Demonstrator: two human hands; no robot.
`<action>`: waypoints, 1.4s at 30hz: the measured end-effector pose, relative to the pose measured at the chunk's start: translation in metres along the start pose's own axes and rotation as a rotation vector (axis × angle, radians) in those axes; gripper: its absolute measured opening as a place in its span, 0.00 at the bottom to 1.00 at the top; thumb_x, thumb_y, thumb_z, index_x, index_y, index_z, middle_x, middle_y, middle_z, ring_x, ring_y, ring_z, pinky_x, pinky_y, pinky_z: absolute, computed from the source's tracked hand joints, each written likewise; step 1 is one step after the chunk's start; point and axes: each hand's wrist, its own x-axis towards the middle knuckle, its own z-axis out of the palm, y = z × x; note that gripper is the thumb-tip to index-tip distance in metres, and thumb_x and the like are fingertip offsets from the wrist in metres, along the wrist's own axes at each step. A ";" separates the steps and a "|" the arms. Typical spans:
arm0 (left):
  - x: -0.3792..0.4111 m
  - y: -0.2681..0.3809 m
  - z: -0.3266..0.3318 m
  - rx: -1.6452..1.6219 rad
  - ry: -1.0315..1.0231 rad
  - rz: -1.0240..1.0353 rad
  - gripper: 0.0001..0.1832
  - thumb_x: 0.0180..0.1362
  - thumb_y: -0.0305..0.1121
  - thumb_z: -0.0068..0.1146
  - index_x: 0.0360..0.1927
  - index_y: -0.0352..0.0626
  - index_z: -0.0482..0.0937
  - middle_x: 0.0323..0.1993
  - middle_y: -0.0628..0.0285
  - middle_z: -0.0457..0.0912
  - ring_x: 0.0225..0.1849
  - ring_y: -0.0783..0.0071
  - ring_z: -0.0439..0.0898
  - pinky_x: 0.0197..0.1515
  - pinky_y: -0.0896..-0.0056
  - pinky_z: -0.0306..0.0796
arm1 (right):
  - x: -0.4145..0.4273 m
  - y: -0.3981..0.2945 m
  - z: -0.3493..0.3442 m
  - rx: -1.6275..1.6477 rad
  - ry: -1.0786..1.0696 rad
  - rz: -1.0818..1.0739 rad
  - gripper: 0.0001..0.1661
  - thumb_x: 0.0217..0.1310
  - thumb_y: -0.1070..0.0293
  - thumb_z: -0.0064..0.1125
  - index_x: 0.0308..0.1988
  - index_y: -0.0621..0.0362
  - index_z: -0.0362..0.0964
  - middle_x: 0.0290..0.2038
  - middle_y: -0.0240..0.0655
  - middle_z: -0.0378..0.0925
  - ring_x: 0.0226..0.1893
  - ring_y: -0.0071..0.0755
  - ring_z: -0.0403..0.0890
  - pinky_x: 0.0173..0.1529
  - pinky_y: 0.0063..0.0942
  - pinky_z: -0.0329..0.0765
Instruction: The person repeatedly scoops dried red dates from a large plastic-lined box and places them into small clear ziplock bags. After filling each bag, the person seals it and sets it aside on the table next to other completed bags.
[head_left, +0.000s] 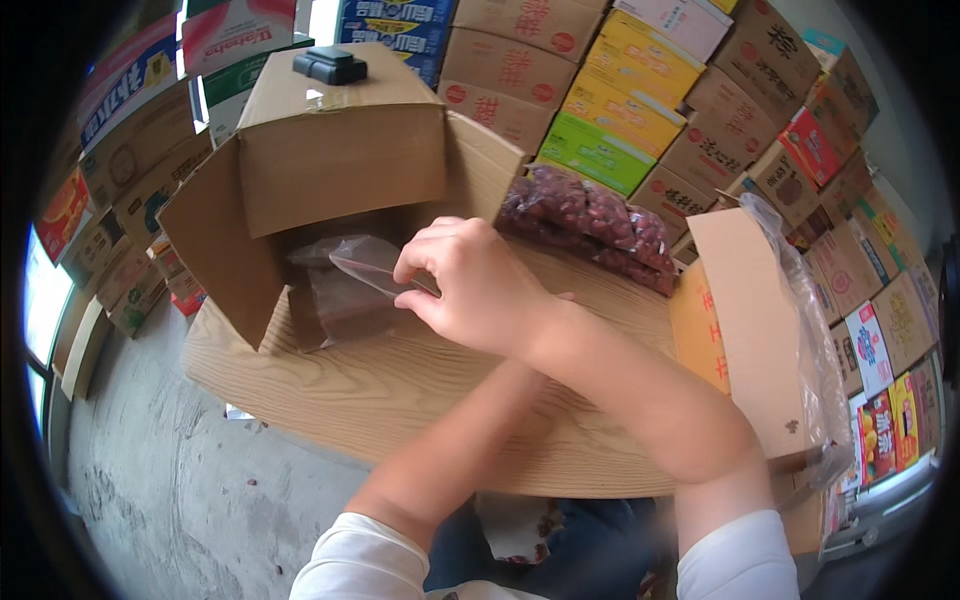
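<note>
My right hand (469, 281) pinches the rim of a clear plastic bag (360, 292) between thumb and fingers. The bag hangs over the table, in front of the opening of a cardboard box (341, 161) that lies on its side with its flaps spread. My forearms cross, the right one above the left. Behind the right wrist, my left hand (567, 296) is almost wholly hidden; only what looks like a fingertip shows. Whether it holds anything is not visible. Beyond it, plastic bags of dark red dates (592, 217) lie on the wood-grain table (420, 405).
A small black device (330, 65) rests on top of the cardboard box. At the right stands an open carton (750, 330) with a plastic liner over its edge. Stacked cartons (510, 67) line the back and sides. A few dark bits lie on the concrete floor (187, 480).
</note>
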 end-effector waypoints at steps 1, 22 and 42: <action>0.000 0.001 0.000 0.028 -0.002 0.014 0.15 0.66 0.38 0.41 0.48 0.41 0.73 0.29 0.67 0.75 0.27 0.77 0.71 0.31 0.76 0.69 | -0.002 -0.003 -0.009 0.021 0.016 0.017 0.10 0.39 0.75 0.69 0.24 0.62 0.73 0.26 0.40 0.78 0.31 0.42 0.79 0.36 0.34 0.75; -0.194 0.057 0.143 1.156 -1.264 0.547 0.21 0.54 0.31 0.56 0.51 0.31 0.73 0.38 0.58 0.78 0.42 0.72 0.76 0.46 0.71 0.68 | -0.145 -0.027 -0.246 -0.285 0.200 0.558 0.05 0.50 0.76 0.61 0.32 0.63 0.75 0.22 0.31 0.76 0.20 0.18 0.73 0.27 0.21 0.70; -0.151 0.031 0.141 1.850 -0.664 1.325 0.14 0.58 0.39 0.56 0.35 0.38 0.82 0.34 0.55 0.83 0.38 0.59 0.78 0.45 0.63 0.67 | -0.188 -0.053 -0.210 -0.443 0.092 0.621 0.07 0.52 0.73 0.59 0.32 0.62 0.69 0.29 0.44 0.76 0.32 0.51 0.79 0.37 0.41 0.76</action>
